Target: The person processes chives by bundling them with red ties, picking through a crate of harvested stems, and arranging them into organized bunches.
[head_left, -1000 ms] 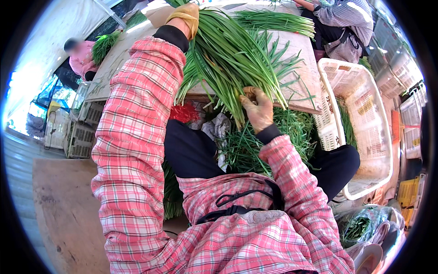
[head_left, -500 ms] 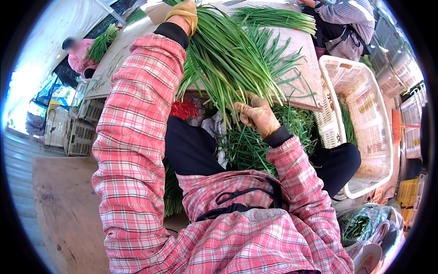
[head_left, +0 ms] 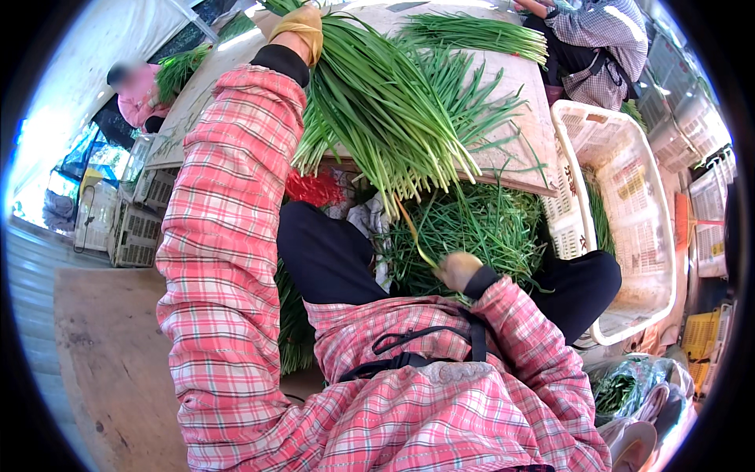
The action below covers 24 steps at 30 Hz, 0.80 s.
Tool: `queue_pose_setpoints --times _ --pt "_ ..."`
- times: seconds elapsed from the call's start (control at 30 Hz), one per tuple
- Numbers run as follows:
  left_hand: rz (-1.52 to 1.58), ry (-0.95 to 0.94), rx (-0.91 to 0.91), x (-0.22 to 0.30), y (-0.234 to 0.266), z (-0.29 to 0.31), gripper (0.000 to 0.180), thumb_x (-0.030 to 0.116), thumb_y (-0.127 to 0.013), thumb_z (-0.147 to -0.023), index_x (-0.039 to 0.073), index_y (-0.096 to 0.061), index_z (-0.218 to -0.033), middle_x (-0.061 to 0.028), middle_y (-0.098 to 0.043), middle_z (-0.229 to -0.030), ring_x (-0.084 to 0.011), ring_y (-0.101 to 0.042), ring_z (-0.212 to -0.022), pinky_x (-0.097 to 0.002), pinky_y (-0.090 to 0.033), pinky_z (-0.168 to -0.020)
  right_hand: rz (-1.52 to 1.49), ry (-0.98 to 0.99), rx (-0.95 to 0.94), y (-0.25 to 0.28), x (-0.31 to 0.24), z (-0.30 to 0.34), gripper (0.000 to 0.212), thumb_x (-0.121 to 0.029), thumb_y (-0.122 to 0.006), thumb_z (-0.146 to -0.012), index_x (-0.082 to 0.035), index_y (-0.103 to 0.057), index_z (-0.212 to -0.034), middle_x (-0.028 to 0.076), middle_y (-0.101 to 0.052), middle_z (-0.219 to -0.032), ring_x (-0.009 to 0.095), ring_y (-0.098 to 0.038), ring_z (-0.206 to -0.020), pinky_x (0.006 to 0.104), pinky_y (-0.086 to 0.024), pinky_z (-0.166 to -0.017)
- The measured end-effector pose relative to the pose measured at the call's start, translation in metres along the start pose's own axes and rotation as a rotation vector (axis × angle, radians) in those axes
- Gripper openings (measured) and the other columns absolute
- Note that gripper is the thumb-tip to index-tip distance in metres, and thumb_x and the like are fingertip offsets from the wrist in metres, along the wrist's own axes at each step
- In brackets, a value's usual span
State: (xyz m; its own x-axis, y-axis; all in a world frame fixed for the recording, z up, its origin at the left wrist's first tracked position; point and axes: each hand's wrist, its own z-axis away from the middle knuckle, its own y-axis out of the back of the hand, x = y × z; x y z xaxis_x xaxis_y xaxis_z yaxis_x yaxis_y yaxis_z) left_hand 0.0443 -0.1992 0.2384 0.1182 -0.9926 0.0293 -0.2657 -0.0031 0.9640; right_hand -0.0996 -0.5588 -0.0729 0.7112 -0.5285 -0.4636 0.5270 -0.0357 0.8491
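My left hand, in a tan glove, is closed around a large bunch of garlic chives. The pale cut ends hang down past the table's near edge. Lower down, my gloved right hand pinches a long yellowed leaf, whose far tip reaches up near the bunch's ends. Below the bunch, between my knees, lies a heap of loose green leaves. More chives are spread on the wooden table, partly behind the bunch.
A tied-looking stack of chives lies at the table's far side. To my right stands a white plastic crate with some greens inside. One person sits far right, another in pink far left. Red material shows under the table edge.
My right hand has come away from the bunch's lower ends, moving down toward my lap with a yellowed leaf. My left hand and the bunch have shifted slightly left.
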Motion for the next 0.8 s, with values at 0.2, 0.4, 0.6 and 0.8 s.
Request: queue_pose_setpoints --times 0.2,0.4,0.6,0.8 --pt "-0.337 -0.007 0.051 -0.03 -0.01 -0.01 0.024 0.01 -0.047 -0.088 -0.004 -0.06 -0.104 -0.0216 -0.063 -0.103 -0.0315 -0.062 -0.095 -0.0365 -0.047 -0.082 -0.12 -0.022 0.351 0.067 -0.035 0.012 0.037 -0.037 -0.064 -0.081 -0.002 -0.06 -0.089 0.017 -0.063 -0.07 0.033 -0.063 -0.068 0.0413 -0.05 -0.063" --pt "-0.15 -0.005 0.125 -0.004 0.004 -0.003 0.023 0.01 -0.046 -0.089 -0.004 -0.061 -0.1 -0.0195 -0.065 -0.096 -0.0292 -0.062 -0.089 -0.0356 -0.046 -0.079 0.08 -0.104 0.794 0.123 -0.081 -0.061 0.03 -0.031 -0.06 -0.084 -0.005 -0.058 -0.099 0.014 -0.06 -0.073 0.033 -0.061 -0.067 0.0433 -0.046 -0.056" --pt "-0.039 0.05 0.183 -0.037 0.004 -0.006 0.026 0.013 -0.044 -0.09 -0.004 -0.062 -0.095 -0.0147 -0.066 -0.088 -0.024 -0.061 -0.077 -0.0341 -0.046 -0.076 0.233 0.159 0.773 0.078 -0.065 -0.042 0.025 -0.027 -0.057 -0.085 -0.009 -0.054 -0.069 0.008 -0.053 -0.06 0.026 -0.056 -0.051 0.0373 -0.044 -0.046" --pt "-0.02 0.012 0.223 -0.012 0.022 0.014 0.025 0.012 -0.047 -0.089 -0.005 -0.062 -0.1 -0.0163 -0.067 -0.087 -0.0254 -0.064 -0.08 -0.0341 -0.049 -0.076 0.333 -0.217 -0.476 0.033 0.003 0.028 0.02 -0.023 -0.059 -0.082 -0.009 -0.069 -0.09 0.01 -0.069 -0.092 0.027 -0.066 -0.09 0.0401 -0.053 -0.072"
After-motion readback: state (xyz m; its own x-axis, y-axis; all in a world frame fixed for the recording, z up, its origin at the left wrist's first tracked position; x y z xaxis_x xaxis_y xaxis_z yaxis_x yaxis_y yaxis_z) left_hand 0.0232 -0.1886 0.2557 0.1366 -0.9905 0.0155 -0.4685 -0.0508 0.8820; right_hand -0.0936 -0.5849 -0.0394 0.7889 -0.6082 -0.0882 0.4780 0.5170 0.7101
